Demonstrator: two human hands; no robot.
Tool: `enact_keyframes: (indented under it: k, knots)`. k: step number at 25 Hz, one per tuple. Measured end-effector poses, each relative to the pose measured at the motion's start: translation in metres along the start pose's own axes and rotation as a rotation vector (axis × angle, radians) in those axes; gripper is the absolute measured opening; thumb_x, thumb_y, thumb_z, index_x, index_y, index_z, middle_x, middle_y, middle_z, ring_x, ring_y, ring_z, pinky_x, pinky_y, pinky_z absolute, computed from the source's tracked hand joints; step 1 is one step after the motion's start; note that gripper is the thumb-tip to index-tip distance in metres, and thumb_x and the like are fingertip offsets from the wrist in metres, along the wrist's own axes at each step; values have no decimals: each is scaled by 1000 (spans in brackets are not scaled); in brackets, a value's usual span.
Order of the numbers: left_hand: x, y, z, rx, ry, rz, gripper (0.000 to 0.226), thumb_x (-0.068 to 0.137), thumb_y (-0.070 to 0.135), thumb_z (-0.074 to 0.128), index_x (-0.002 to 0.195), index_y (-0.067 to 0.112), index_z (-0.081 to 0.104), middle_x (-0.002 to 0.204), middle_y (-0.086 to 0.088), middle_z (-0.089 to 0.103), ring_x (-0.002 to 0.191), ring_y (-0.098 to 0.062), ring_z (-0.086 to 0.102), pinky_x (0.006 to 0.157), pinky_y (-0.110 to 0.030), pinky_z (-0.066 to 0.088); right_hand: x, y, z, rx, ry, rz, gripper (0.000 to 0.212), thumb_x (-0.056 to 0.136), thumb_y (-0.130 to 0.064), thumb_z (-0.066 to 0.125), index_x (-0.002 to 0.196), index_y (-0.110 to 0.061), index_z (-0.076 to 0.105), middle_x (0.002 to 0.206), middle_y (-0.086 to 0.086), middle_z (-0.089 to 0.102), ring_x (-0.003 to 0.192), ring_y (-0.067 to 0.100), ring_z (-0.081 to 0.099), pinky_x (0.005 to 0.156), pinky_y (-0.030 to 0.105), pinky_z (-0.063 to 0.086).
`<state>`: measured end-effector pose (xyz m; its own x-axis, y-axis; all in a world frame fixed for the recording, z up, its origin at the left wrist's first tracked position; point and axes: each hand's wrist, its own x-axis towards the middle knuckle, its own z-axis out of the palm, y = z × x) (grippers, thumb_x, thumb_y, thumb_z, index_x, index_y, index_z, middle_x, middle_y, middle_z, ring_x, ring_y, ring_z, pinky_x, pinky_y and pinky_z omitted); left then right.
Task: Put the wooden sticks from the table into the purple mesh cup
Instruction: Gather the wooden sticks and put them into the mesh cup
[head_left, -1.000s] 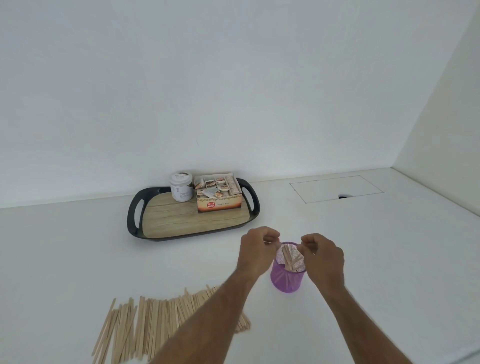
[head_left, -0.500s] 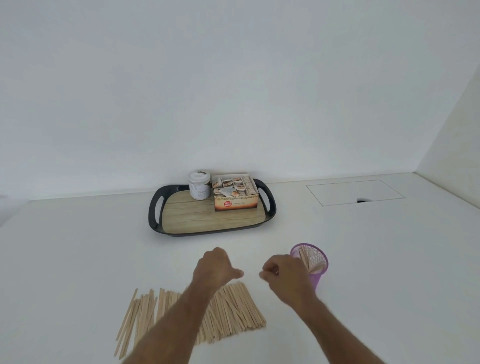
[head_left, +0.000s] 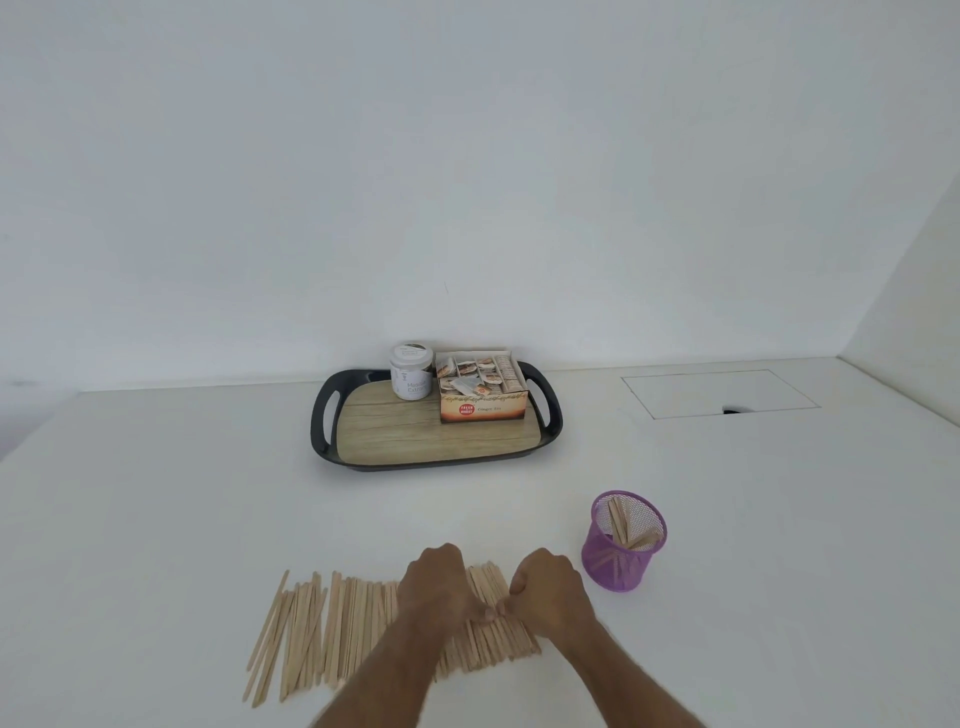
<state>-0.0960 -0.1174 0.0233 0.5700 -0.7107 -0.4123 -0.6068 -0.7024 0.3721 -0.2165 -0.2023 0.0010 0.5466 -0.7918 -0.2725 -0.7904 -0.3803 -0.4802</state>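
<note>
A row of several flat wooden sticks (head_left: 332, 629) lies side by side on the white table, near the front edge. Both my hands are down on its right end. My left hand (head_left: 436, 587) and my right hand (head_left: 550, 592) have curled fingers, their tips meeting on the sticks and pinching at them. The purple mesh cup (head_left: 623, 540) stands upright just right of my right hand, apart from it. Several sticks (head_left: 621, 519) lean inside the cup.
A black tray (head_left: 322, 421) with a wood-pattern floor sits at the back, holding a white jar (head_left: 411, 371) and an open box of tea bags (head_left: 483, 395). A flush rectangular hatch (head_left: 719, 392) is set in the tabletop at back right. Walls close the back and right.
Both hands left the cup's mouth, moved left and toward me, and came down on the right end of the stick row. The view shifted, so the cup now appears to the right.
</note>
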Motion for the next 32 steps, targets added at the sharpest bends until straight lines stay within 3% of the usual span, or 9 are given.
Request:
enact_keyframes:
  k: [7,12,15,18,23,29,32]
  knots:
    - [1,-8,-6,-216,-29,-78,31,73,12,89,86,6,61,89,-10,76,80,-24,77,74,-33,65,0,3,2,72,-12,50,17,68,-9,66,80,-11,78,80,-1,76,74,13,72,63,20,56]
    - [2,-17,-6,-387,-20,-103,28,73,-6,83,97,-4,70,87,-16,75,73,-30,77,67,-40,66,0,5,2,195,-18,69,12,71,-8,67,78,-10,77,79,0,76,75,12,72,66,25,58]
    - [3,-20,-9,-451,0,-96,25,73,-8,82,95,-4,71,86,-16,74,73,-30,77,66,-40,66,1,9,0,262,-11,67,9,71,-5,62,67,-2,69,66,6,66,62,16,66,59,28,53]
    - [7,-20,-16,-515,33,-66,16,74,-7,81,86,-2,72,83,-16,74,72,-28,77,66,-41,66,2,13,-9,340,-7,38,14,75,-6,65,63,-12,62,63,6,55,55,14,57,55,26,50]
    - [14,-13,-29,-634,65,-19,16,77,-2,83,89,1,72,84,-12,74,71,-22,75,63,-34,66,3,14,-24,496,3,69,9,77,-4,70,69,-1,67,65,6,70,61,19,65,64,39,58]
    - [13,14,-30,-809,91,60,15,79,1,82,88,9,73,90,-10,76,80,-23,76,66,-32,65,-2,9,-40,747,60,73,7,81,-3,72,83,-8,68,71,6,75,63,14,68,59,33,56]
    - [11,32,-29,-902,103,165,15,80,2,82,87,13,76,85,-6,76,81,-19,76,70,-32,65,-5,7,-56,769,162,22,17,79,-1,69,84,-17,73,72,5,75,69,18,69,68,42,59]
